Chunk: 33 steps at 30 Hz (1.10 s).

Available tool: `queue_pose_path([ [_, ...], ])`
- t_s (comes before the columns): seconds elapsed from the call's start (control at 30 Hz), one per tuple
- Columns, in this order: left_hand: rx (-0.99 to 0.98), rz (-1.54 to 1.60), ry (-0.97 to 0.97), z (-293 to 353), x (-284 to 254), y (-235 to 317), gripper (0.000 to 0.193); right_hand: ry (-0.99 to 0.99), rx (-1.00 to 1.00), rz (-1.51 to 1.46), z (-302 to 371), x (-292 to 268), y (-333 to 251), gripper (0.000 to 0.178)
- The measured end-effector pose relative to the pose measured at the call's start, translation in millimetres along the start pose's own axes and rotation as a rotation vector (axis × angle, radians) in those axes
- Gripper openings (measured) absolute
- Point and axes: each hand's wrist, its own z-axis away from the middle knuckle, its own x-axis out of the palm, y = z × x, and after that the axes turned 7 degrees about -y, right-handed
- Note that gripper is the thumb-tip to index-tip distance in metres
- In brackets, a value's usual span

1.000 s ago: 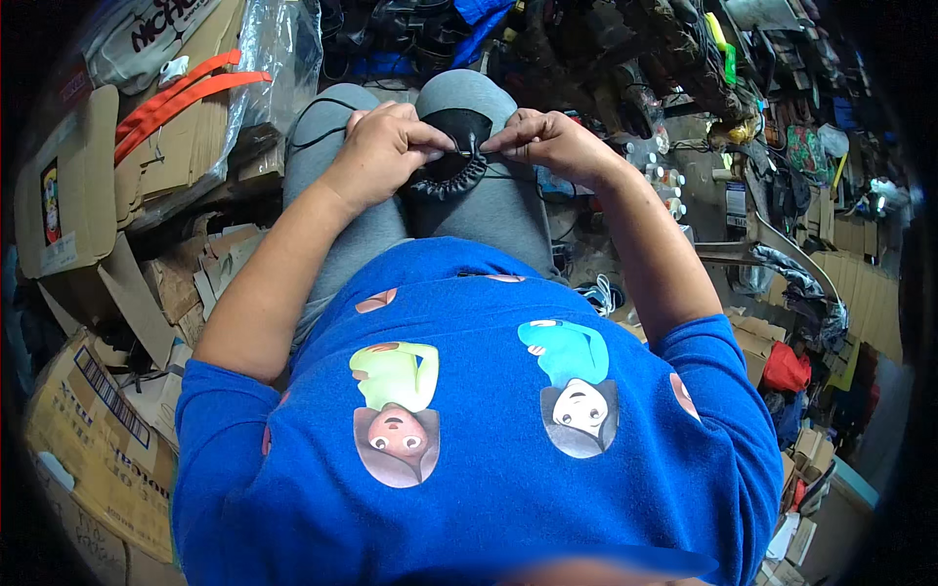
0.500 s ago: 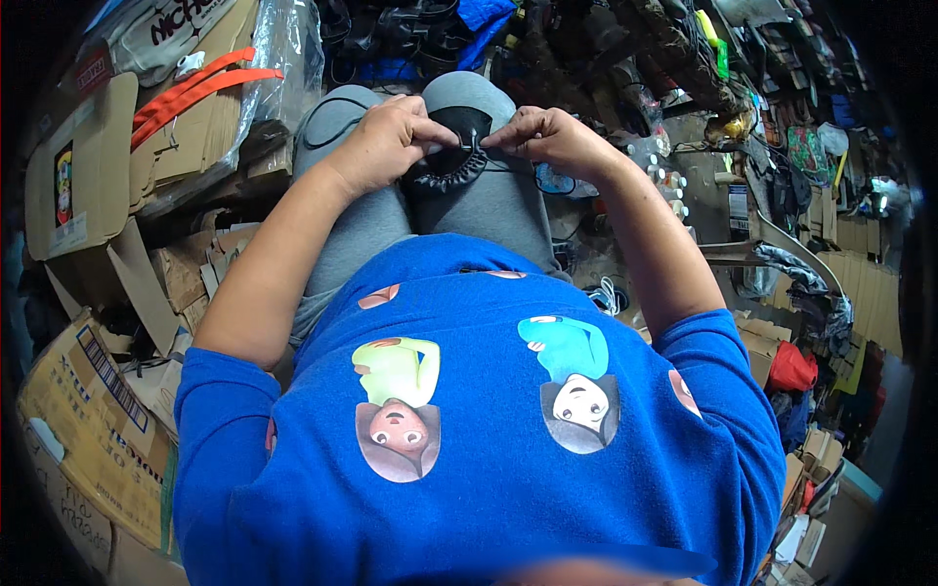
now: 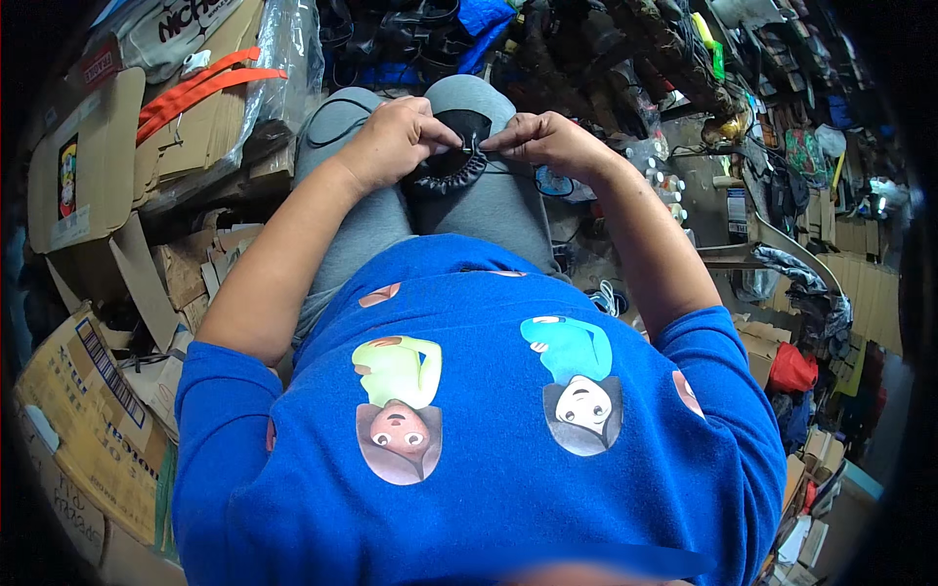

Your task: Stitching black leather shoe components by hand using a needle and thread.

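Note:
On my grey-trousered lap lies a small black piece (image 3: 451, 180) with a ruffled, gathered edge; its exact kind I cannot make out. My left hand (image 3: 399, 139) pinches its upper rim between thumb and fingertips. Close by on the other side, my right hand (image 3: 547, 140) has its thumb and forefinger closed on the same rim. A small pale glint shows between the two sets of fingertips, too tiny to name. A thin dark cord (image 3: 332, 101) loops across my left knee, and another thin line runs out beneath my right hand.
Cardboard boxes (image 3: 93, 430) and flaps crowd the left side, with orange strips (image 3: 200, 88) above them. Dark shoe-like items (image 3: 391, 39) pile up beyond my knees. Several small white-capped bottles (image 3: 669, 186) stand at the right, near a curved frame (image 3: 796, 249).
Both hands keep their pinch on the black piece, with only slight finger movement. The whole view has shifted very slightly.

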Motion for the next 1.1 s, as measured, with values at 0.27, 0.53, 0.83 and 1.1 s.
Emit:
queue_pose_path([
  [0.27,0.138,-0.061,0.015,-1.7,-3.1,10.4,0.018,-0.037,0.004,0.025,2.8,4.6,-6.2,0.026],
  [0.53,-0.205,0.125,0.122,30.3,2.5,40.8,0.024,0.173,-0.053,-0.03,11.3,30.3,1.9,0.028],
  [0.83,-0.142,0.344,-0.017,5.0,4.4,14.9,0.019,0.048,-0.054,-0.03,7.6,12.6,-5.4,0.022],
  [1.1,-0.273,0.712,-0.107,3.4,4.5,27.2,0.015,0.236,0.013,-0.073,38.4,48.5,-14.0,0.027],
])
